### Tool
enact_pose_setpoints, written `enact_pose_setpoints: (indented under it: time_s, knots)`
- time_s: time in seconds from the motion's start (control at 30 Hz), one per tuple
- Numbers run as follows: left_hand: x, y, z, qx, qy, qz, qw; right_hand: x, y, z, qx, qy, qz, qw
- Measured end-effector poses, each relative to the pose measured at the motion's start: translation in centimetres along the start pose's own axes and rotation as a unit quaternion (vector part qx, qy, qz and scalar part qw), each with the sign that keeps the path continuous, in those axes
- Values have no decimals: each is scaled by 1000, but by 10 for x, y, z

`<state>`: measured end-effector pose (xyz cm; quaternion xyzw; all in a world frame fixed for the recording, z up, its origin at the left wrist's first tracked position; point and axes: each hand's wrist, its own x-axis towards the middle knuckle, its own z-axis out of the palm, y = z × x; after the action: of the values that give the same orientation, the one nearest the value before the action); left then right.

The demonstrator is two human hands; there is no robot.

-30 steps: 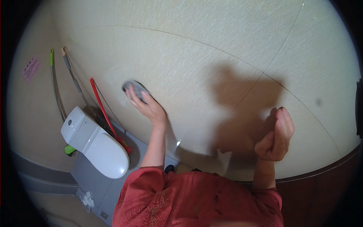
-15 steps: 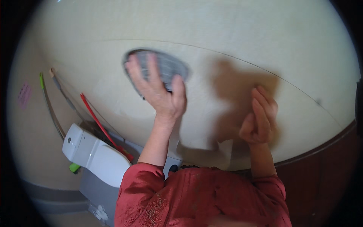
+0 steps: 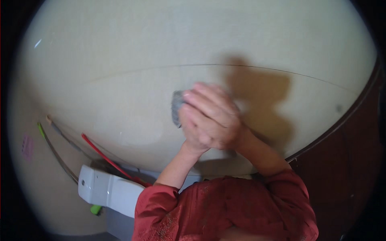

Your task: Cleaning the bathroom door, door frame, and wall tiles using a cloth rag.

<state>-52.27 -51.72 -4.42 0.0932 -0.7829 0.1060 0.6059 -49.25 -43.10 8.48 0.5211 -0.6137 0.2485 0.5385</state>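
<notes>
In front of the pale wall my two hands are pressed together. A grey cloth (image 3: 176, 109) is bunched up between them, and only its end sticks out on the left side. My left hand (image 3: 194, 134) lies mostly underneath, closed on the cloth. Over it wraps my right hand (image 3: 219, 114), its fingers bent round the cloth and the left hand. Most of the cloth is hidden inside the grip, and motion smears the fingers a little.
The pale wall (image 3: 132, 96) has a thin dark seam across it. At the lower left is a white toilet (image 3: 120, 193), near a red-handled tool (image 3: 106, 156) and two long handles leaning on the wall. A dark red door (image 3: 333, 180) stands at the right.
The cloth was spread flat under my left hand on the wall; now it is bunched up and lower. My right hand has moved left and closed over it. The view has shifted.
</notes>
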Motion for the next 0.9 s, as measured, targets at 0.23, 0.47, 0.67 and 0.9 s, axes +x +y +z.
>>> enact_pose_setpoints:
  time_s: [0.23,0.47,0.67,0.9]
  knots:
    - [19,-53,-27,-575,72,15,815,-11,-4,6,29,17,-4,999]
    - [52,-20,-53,-544,28,188,817,-29,8,-42,-103,67,57,991]
    - [48,32,-64,-705,-18,141,694,-52,18,-90,-155,114,72,979]
    - [54,108,-91,-755,-61,154,635,-91,34,-158,-320,159,121,926]
